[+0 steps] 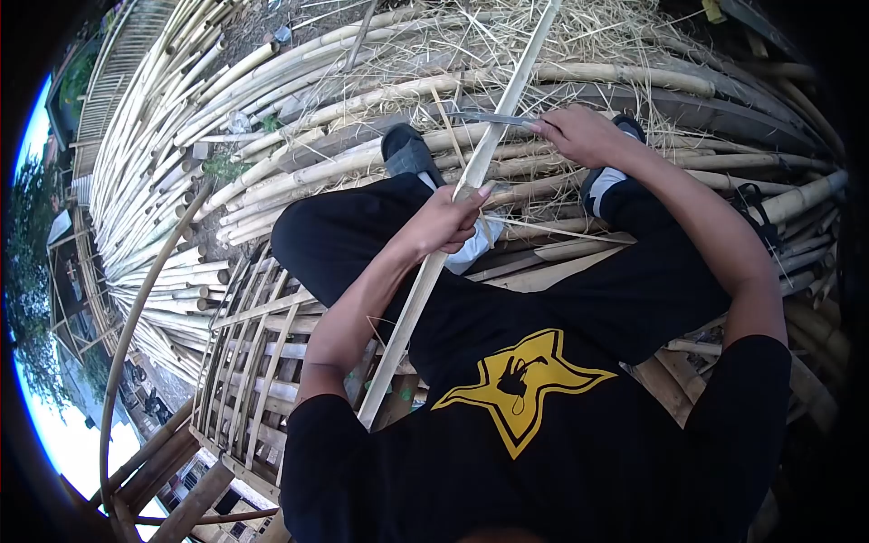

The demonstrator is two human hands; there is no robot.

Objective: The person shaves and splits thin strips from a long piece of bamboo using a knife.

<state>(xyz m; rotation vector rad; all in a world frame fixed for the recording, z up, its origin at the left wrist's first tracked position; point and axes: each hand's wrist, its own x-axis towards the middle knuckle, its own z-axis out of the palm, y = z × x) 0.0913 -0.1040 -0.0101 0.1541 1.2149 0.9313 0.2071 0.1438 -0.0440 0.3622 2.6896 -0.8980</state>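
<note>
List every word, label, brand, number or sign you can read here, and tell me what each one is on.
None can be read.
Black shirt: a yellow star-like emblem with a dark figure, no legible lettering.
Knife and bamboo strip: no legible marks.
Background at far left: too small and blurred to tell.

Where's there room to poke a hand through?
Between the left hand, the bamboo strip and the right hand there looks to be a gap above the poles, but the metal blade sits close by. Beyond the blade it's crowded with loose straw.
</note>
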